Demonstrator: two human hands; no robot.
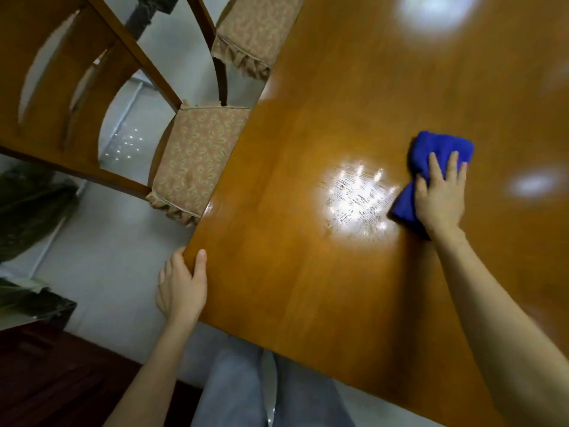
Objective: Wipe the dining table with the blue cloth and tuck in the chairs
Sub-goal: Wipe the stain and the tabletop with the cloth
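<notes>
A glossy brown wooden dining table (308,288) fills the right and centre of the view. My right hand (440,195) presses flat on a bunched blue cloth (437,149) on the tabletop, right of a bright light reflection with streaks. My left hand (181,288) grips the table's near left corner, thumb on top, fingers over the edge. A wooden chair (70,75) with a patterned seat cushion (194,155) stands at the table's left side, its seat partly under the edge. A second chair's cushion (255,32) shows farther along the same side.
Pale tiled floor (101,272) lies left of the table. Dark furniture (46,380) sits at the bottom left, and dark blurred objects (27,211) stand at the far left. My legs in light trousers (246,396) are against the table's near edge.
</notes>
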